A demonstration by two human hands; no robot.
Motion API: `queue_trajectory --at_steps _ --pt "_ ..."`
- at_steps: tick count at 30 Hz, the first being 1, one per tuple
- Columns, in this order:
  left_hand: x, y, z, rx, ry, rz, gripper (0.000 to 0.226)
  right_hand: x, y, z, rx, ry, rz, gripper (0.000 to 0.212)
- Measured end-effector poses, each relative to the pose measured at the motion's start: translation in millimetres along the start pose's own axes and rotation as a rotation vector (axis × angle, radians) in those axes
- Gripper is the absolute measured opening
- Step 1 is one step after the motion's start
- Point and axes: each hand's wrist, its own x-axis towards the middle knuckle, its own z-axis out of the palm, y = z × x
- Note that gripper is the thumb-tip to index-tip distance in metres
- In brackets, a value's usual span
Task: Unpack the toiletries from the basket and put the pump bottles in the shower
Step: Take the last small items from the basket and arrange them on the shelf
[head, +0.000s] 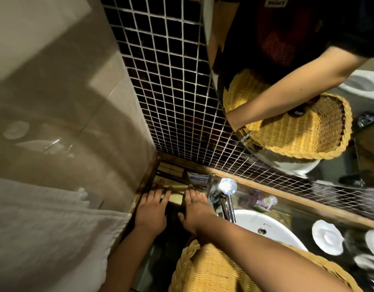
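A yellow wicker basket (211, 270) sits at the bottom of the view in front of the white sink (264, 226). My left hand (151, 209) and my right hand (194, 209) reach past it into the dark counter corner. Both lie flat, fingers spread, on a yellowish flat box or packet (174, 197). Neither hand is clearly closed around it. A white and blue packet (197, 179) lies just behind. No pump bottle is visible. The basket's inside is mostly hidden by my right forearm.
A chrome tap (223, 194) stands right of my right hand. Small clear bottles (264, 202) rest behind the sink. White dishes (327, 237) sit at the right. White towels (47, 228) hang at the left. A mirror (287, 81) above reflects the basket and an arm.
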Motion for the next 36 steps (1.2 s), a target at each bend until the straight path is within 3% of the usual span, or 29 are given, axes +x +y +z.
queue_trajectory --at_steps 28,36 --pt "17.3 6.6 4.1 -0.001 -0.024 -0.013 0.068 25.0 -10.0 12.1 -0.188 -0.144 0.061 0.073" --pt "31.1 22.2 8.9 -0.026 -0.071 -0.030 0.066 23.9 -16.2 7.6 -0.098 -0.159 0.074 0.077"
